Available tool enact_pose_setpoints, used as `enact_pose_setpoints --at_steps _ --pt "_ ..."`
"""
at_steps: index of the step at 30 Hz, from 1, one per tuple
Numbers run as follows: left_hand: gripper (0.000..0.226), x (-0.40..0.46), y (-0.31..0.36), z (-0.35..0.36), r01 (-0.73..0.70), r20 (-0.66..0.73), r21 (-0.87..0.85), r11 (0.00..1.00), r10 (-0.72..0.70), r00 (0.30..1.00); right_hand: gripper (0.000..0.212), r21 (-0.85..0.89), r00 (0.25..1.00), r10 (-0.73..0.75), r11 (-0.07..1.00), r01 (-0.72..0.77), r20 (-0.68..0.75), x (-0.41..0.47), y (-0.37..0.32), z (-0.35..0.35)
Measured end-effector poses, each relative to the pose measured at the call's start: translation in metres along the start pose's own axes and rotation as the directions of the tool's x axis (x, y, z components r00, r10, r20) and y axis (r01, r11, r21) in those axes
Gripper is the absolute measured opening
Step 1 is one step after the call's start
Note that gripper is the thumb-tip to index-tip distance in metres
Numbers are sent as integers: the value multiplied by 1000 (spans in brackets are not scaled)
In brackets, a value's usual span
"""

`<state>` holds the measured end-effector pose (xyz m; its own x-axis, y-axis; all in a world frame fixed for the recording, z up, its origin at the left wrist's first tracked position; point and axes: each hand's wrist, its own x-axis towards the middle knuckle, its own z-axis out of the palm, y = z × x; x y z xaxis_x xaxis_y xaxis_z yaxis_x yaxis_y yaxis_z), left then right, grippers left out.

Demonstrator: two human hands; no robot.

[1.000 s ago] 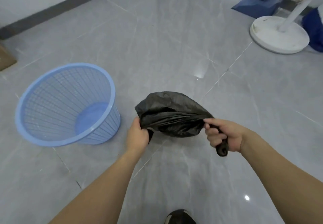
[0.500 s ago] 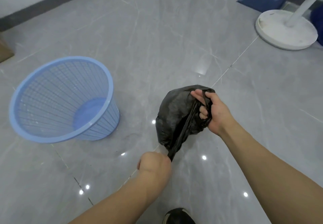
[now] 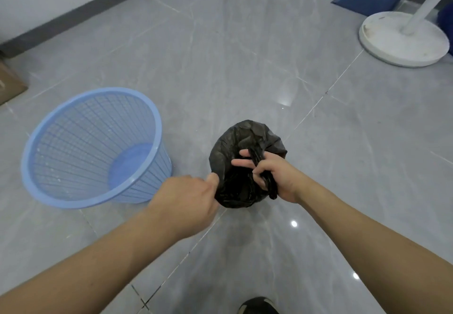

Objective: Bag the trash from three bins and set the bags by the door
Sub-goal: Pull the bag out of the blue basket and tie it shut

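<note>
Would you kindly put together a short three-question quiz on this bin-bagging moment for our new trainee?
1. True or false: the light blue plastic mesh bin has a liner in it.
2. Which hand has a twisted strand of the crumpled black plastic trash bag running through its fingers? A) left hand B) right hand
3. Fill in: the round white stand base sits on the grey tiled ____.

Key
1. False: bare mesh and the solid blue bottom show, with no liner.
2. B: the strand passes between the right fingers and hangs below the palm; the left hand pinches the bag's near edge.
3. floor.
</note>
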<state>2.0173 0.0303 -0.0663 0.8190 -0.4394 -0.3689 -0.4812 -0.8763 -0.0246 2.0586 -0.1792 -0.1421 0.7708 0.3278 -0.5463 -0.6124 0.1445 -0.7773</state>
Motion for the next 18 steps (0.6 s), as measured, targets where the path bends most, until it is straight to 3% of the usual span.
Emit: enact_pose_setpoints --at_steps 5,10,12,14,16,18 --pt "10 3 -18 -2 -48 -44 32 998 49 998 62 12 993 -46 999 45 108 4 -4 11" --pt "14 1 -24 0 14 -44 23 1000 -13 999 70 -245 978 79 969 -30 194 5 -5 22" --pt "15 1 -30 1 50 -37 2 999 -49 998 59 -376 959 178 923 -86 219 2 -10 21" --pt "17 3 -34 2 46 -17 -40 998 -46 999 34 -506 921 264 858 -90 285 -4 -18 20" --pt "17 9 -35 -1 74 21 -214 974 -71 997 18 -585 883 340 806 -96 324 -7 -24 22" --pt "11 19 -32 -8 120 89 -384 915 -93 992 26 -672 874 408 728 -137 263 -7 -26 23"
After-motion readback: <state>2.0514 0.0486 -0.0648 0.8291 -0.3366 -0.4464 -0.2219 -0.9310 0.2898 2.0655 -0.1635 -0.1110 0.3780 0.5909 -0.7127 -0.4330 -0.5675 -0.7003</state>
